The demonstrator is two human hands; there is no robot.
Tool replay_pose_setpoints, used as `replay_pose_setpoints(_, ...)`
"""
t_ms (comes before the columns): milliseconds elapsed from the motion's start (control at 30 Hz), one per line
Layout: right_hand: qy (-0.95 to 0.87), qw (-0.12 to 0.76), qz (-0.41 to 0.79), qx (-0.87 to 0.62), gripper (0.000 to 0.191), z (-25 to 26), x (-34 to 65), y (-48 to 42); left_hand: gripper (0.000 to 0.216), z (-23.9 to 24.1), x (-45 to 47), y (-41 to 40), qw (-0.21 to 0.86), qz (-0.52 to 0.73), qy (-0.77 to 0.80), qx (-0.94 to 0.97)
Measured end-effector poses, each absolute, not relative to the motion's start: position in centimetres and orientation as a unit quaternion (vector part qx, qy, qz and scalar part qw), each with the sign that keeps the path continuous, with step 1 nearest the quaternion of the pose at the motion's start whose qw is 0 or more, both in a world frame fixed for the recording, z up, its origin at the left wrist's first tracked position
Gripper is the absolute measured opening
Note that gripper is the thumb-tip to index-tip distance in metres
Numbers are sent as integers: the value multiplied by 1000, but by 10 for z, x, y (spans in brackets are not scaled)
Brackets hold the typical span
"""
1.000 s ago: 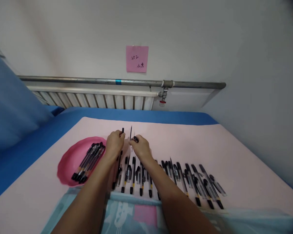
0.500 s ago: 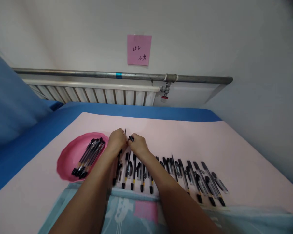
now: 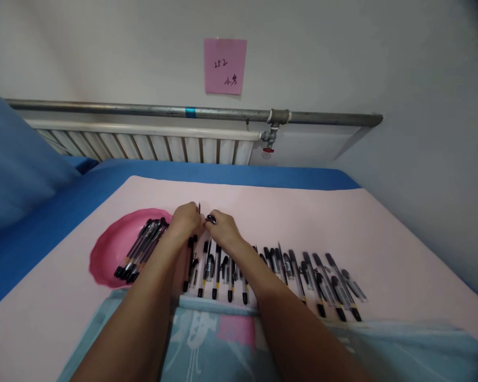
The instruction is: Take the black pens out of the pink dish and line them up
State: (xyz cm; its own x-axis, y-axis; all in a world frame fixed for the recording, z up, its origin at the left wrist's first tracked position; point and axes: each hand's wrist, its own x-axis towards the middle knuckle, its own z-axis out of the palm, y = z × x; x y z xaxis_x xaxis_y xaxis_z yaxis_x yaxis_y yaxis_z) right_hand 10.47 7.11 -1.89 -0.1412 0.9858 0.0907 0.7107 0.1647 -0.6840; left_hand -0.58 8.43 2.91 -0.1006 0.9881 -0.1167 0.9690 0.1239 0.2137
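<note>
My left hand [image 3: 186, 220] and my right hand [image 3: 222, 229] meet above a pink sheet [image 3: 287, 223], fingers pinched together. The left hand grips a thin black pen part whose tip [image 3: 199, 207] sticks up between the hands. In the right hand's fingertips sits a small dark pen piece [image 3: 211, 218]. Under my wrists lies a row of black pens [image 3: 287, 276], side by side, reaching off to the right. To the left, a bundle of assembled pens [image 3: 141, 256] rests on a red blotch printed on the sheet.
The sheet lies on a blue mattress [image 3: 43, 223]. A radiator [image 3: 151, 148] and a metal pipe [image 3: 223, 114] run along the wall behind. A pink sticky note [image 3: 225, 66] hangs on the wall. A blue pillow [image 3: 11, 159] stands at left.
My hands have come together, and the long thin black part now shows far less above them. The view has tipped slightly.
</note>
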Motion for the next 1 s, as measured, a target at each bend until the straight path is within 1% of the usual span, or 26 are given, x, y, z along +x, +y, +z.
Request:
replay_pose_setpoints(133, -734, 269, 255, -570, 12, -21, 106, 70, 33, 26, -5, 85, 120, 31, 737, 664)
replay_pose_setpoints(433, -754, 262, 244, -551, 18, -28, 110, 73, 32, 23, -7, 87, 153, 61, 723, 670)
replay_pose_setpoints(633, -753, 258, 226, -562, 16, -28, 113, 76, 32, 23, -5, 86, 168, 55, 722, 669)
replay_pose_setpoints(800, -764, 255, 213, -554, 17, -27, 113, 75, 38, 20, -5, 85, 171, 37, 717, 674)
replay_pose_setpoints(1000, -775, 237, 198, -551, 17, -21, 113, 72, 40, 18, -2, 85, 153, 25, 721, 675)
